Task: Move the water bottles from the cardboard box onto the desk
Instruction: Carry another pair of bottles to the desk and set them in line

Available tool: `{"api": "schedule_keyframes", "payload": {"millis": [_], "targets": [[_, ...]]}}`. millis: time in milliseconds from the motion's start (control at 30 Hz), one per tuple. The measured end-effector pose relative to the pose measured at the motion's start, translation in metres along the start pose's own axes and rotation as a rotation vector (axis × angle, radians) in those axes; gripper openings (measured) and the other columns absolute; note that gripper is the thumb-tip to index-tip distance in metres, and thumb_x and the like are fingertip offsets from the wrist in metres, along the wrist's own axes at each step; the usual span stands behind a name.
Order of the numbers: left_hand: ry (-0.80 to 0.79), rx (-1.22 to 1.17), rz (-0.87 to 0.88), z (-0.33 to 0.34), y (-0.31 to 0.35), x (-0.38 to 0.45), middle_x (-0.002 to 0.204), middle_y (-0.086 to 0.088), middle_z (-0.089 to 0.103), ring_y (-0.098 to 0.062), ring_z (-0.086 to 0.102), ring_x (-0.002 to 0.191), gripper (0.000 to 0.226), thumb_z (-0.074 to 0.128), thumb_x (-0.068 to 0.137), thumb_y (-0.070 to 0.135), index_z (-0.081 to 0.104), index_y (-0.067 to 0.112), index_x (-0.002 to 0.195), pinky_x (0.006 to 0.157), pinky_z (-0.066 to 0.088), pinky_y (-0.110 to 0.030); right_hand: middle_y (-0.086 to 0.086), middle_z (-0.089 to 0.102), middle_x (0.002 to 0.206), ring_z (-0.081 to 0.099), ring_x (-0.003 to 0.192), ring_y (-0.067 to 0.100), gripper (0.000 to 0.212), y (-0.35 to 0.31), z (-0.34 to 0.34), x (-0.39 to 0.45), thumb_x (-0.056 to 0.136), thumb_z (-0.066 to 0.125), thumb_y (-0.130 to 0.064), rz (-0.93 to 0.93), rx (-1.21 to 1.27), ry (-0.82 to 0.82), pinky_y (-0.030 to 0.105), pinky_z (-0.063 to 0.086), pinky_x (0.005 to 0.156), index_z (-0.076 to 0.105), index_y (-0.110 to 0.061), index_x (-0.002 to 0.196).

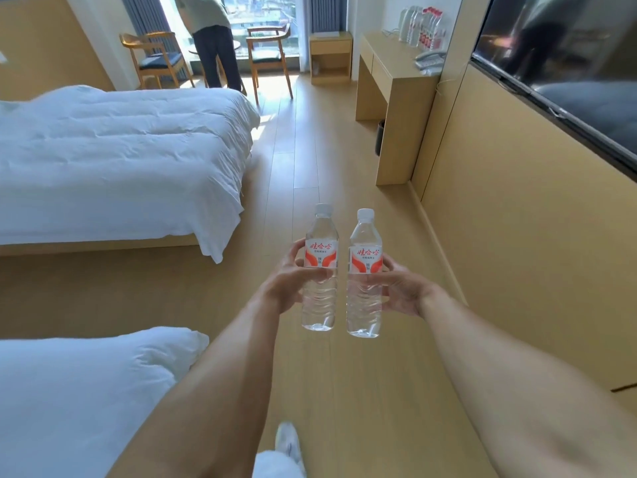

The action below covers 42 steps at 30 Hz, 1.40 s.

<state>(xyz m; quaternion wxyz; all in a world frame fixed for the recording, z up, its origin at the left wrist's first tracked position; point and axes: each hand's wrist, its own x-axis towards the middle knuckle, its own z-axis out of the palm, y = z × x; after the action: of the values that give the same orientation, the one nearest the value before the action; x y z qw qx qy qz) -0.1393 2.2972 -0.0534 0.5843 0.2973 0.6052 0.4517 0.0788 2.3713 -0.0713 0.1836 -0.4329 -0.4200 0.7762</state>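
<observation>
Clear plastic: the left hand [287, 281] grips one upright water bottle [320, 270], the right hand [401, 288] grips another [365, 277], side by side above the floor [327, 160].

Clear bottles, red-and-white labels

Both held water bottles [320, 267] are clear with white caps; the beds [113, 157] are white, the floor [310, 167] and far desk [393, 74] pale wood.

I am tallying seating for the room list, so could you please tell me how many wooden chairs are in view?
2: one chair left of the standing person by the window, the other chair to that person's right. More could be hidden behind the person.
</observation>
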Motion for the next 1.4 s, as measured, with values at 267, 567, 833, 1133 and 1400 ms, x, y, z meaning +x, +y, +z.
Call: {"api": "schedule_keyframes", "payload": {"millis": [267, 567, 833, 1133, 1400], "targets": [[-0.067, 0.013, -0.015, -0.025, 0.048, 0.138, 0.124, -0.014, 0.066, -0.034, 0.065, 0.112, 0.085, 0.078, 0.078, -0.005, 0.042, 0.034, 0.144, 0.092, 0.049, -0.066, 0.005, 0.072, 0.120, 0.071, 0.102, 0.028, 0.076, -0.064, -0.028, 0.114, 0.069, 0.086, -0.001, -0.011, 0.007, 0.064, 0.062, 0.049, 0.097, 0.056, -0.031, 0.131], [-0.114, 0.065, -0.005, -0.088, 0.154, 0.301, 0.124, -0.017, 0.066, -0.034, 0.066, 0.110, 0.078, 0.078, 0.078, -0.004, 0.047, 0.037, 0.136, 0.092, 0.049, -0.070, 0.006, 0.070, 0.125, 0.068, 0.108, 0.029, 0.074, -0.183, -0.021, 0.259, 0.074, 0.081, 0.000, -0.026, 0.018, 0.123, 0.060, 0.050, 0.097, 0.053, -0.033, 0.134], [-0.134, 0.094, 0.013, -0.117, 0.216, 0.405, 0.123, -0.015, 0.065, -0.035, 0.065, 0.111, 0.083, 0.079, 0.077, -0.003, 0.041, 0.038, 0.138, 0.092, 0.048, -0.070, 0.008, 0.066, 0.130, 0.061, 0.120, 0.033, 0.074, -0.263, -0.029, 0.359, 0.073, 0.080, 0.001, -0.057, 0.014, 0.164, 0.064, 0.045, 0.101, 0.054, -0.033, 0.132], [-0.047, 0.089, -0.028, -0.131, 0.259, 0.537, 0.120, -0.013, 0.065, -0.032, 0.067, 0.108, 0.076, 0.083, 0.076, 0.004, 0.044, 0.036, 0.134, 0.088, 0.053, -0.068, 0.008, 0.067, 0.129, 0.062, 0.121, 0.033, 0.067, -0.328, -0.076, 0.479, 0.077, 0.078, 0.001, -0.023, -0.014, 0.136, 0.065, 0.044, 0.101, 0.053, -0.029, 0.131], [0.003, 0.052, -0.069, -0.121, 0.320, 0.675, 0.117, -0.011, 0.067, -0.030, 0.069, 0.104, 0.080, 0.085, 0.074, 0.005, 0.045, 0.033, 0.138, 0.088, 0.053, -0.066, 0.006, 0.070, 0.125, 0.066, 0.115, 0.031, 0.069, -0.407, -0.141, 0.605, 0.073, 0.083, -0.006, 0.068, -0.041, 0.065, 0.061, 0.050, 0.094, 0.053, -0.031, 0.130]]}}
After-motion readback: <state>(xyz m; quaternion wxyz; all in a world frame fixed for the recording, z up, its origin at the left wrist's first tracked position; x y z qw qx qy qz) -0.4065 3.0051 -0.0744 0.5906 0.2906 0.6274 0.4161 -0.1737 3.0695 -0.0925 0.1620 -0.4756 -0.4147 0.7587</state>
